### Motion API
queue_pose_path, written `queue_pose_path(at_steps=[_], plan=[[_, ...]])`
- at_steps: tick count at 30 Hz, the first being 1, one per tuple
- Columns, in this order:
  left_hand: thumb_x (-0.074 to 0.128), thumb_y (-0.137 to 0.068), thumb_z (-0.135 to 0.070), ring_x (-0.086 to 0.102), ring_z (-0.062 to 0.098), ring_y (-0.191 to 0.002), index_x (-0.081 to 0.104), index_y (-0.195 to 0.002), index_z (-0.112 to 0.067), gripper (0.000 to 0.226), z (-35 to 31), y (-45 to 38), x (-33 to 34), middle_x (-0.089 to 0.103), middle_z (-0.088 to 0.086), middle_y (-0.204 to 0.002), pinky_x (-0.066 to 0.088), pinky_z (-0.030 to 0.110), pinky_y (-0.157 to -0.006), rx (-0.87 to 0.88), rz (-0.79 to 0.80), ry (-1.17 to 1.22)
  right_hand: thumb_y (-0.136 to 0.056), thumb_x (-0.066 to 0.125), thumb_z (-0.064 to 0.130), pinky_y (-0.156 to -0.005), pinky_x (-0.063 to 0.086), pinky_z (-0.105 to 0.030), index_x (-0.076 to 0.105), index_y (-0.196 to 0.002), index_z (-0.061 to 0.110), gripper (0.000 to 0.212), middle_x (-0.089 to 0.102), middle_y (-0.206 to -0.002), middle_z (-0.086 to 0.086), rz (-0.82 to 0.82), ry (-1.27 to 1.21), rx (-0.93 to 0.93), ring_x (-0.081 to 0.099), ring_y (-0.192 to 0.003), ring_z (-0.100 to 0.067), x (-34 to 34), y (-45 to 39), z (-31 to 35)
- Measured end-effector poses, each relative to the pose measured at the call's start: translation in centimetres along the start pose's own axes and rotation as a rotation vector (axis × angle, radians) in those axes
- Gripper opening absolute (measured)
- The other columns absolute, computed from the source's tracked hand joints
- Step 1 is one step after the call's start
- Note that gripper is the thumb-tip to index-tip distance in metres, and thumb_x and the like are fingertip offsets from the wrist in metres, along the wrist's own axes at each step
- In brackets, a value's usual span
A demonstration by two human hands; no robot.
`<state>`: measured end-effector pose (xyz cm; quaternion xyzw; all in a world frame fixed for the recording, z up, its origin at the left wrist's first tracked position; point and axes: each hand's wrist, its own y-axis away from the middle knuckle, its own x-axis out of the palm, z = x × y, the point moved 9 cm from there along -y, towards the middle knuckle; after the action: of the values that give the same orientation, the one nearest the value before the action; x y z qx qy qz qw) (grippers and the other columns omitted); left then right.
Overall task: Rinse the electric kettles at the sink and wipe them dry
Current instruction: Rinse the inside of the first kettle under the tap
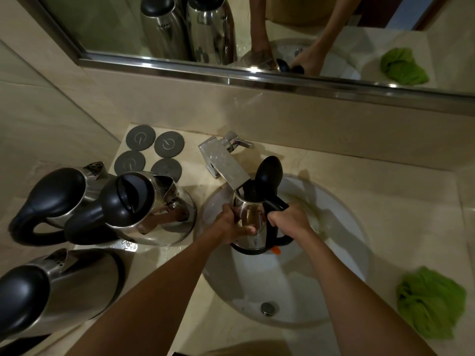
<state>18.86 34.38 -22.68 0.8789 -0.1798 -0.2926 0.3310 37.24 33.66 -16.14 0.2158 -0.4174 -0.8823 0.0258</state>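
A steel kettle [253, 220] with a black handle and its black lid [268, 170] flipped up is held over the white sink basin [334, 265], its mouth right under the chrome faucet spout [226, 167]. My left hand [232, 223] grips the kettle's steel body from the left. My right hand [289, 219] is curled round its black handle. Three more steel kettles stand on the counter to the left: one at the far left [59, 196], one beside the sink [144, 206], one at the near left [51, 289].
A crumpled green cloth [431, 301] lies on the counter right of the basin. Several grey round coasters [151, 155] sit behind the kettles. The sink drain [267, 308] is at the near side. A mirror [231, 34] runs along the wall above.
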Motion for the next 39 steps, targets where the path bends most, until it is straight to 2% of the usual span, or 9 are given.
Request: queue_pose_path(at_steps=[5, 10, 15, 20, 25, 28, 33, 39], plan=[[0.085, -0.072, -0.032, 0.053, 0.017, -0.111, 0.031, -0.129, -0.021, 0.080, 0.18, -0.12, 0.03, 0.054, 0.000, -0.118, 0.048, 0.029, -0.086, -0.009, 0.000, -0.009, -0.073, 0.064, 0.005, -0.054, 0.039, -0.024, 0.055, -0.079, 0.013, 0.013, 0.056, -0.070, -0.002, -0.011, -0.002, -0.005, 0.056, -0.066, -0.015, -0.11, 0.03, 0.00], [0.085, -0.073, -0.029, 0.052, 0.017, -0.111, 0.032, -0.127, -0.022, 0.076, 0.09, -0.08, 0.07, 0.054, 0.000, -0.117, 0.046, 0.028, -0.084, -0.009, 0.001, 0.013, -0.073, 0.064, 0.005, -0.055, 0.040, -0.025, 0.053, -0.074, 0.013, 0.014, 0.055, -0.069, -0.003, -0.015, 0.002, -0.007, 0.055, -0.066, -0.016, -0.10, 0.07, 0.00], [0.085, -0.072, -0.031, 0.053, 0.017, -0.111, 0.029, -0.121, -0.027, 0.075, 0.13, -0.08, 0.08, 0.055, -0.002, -0.116, 0.049, 0.032, -0.090, 0.001, 0.004, 0.001, -0.071, 0.064, 0.005, -0.057, 0.042, -0.027, 0.055, -0.072, 0.012, 0.011, 0.056, -0.068, -0.005, -0.028, 0.005, -0.021, 0.057, -0.066, -0.017, -0.14, 0.14, 0.08], [0.083, -0.076, -0.030, 0.052, 0.016, -0.110, 0.030, -0.131, -0.018, 0.077, -0.35, 0.17, 0.02, 0.053, -0.003, -0.113, 0.046, 0.028, -0.086, 0.022, 0.004, -0.020, -0.073, 0.063, 0.004, -0.057, 0.040, -0.026, 0.055, -0.076, 0.013, 0.012, 0.057, -0.072, -0.005, -0.020, 0.002, -0.023, 0.056, -0.068, -0.017, -0.07, 0.17, 0.15], [0.083, -0.075, -0.032, 0.052, 0.018, -0.111, 0.030, -0.132, -0.018, 0.079, -0.11, 0.23, -0.05, 0.053, -0.001, -0.117, 0.045, 0.027, -0.082, 0.015, 0.010, -0.018, -0.073, 0.063, 0.003, -0.058, 0.041, -0.027, 0.055, -0.074, 0.012, 0.012, 0.056, -0.070, -0.005, -0.027, -0.003, -0.025, 0.056, -0.067, -0.017, 0.05, 0.08, 0.07], [0.084, -0.075, -0.031, 0.050, 0.014, -0.105, 0.032, -0.131, -0.017, 0.078, -0.27, 0.44, -0.17, 0.051, -0.004, -0.111, 0.042, 0.024, -0.076, 0.023, 0.002, -0.009, -0.072, 0.063, 0.003, -0.060, 0.043, -0.028, 0.055, -0.073, 0.011, 0.012, 0.056, -0.069, -0.005, -0.033, -0.004, -0.030, 0.056, -0.067, -0.018, 0.05, 0.05, 0.03], [0.082, -0.077, -0.027, 0.051, 0.017, -0.109, 0.032, -0.133, -0.016, 0.075, -0.27, 0.68, -0.01, 0.051, -0.001, -0.115, 0.046, 0.029, -0.084, 0.016, 0.003, 0.038, -0.071, 0.063, 0.004, -0.062, 0.045, -0.029, 0.057, -0.074, 0.011, 0.010, 0.057, -0.071, -0.006, -0.028, 0.010, -0.029, 0.056, -0.068, -0.019, 0.19, 0.05, -0.08], [0.082, -0.077, -0.030, 0.053, 0.018, -0.111, 0.033, -0.133, -0.016, 0.076, -0.32, 0.68, -0.16, 0.053, -0.002, -0.115, 0.046, 0.027, -0.083, 0.041, -0.010, 0.023, -0.069, 0.064, 0.003, -0.059, 0.043, -0.029, 0.055, -0.069, 0.011, 0.012, 0.056, -0.066, -0.004, -0.055, -0.002, -0.034, 0.055, -0.064, -0.019, -0.01, -0.11, -0.22]])
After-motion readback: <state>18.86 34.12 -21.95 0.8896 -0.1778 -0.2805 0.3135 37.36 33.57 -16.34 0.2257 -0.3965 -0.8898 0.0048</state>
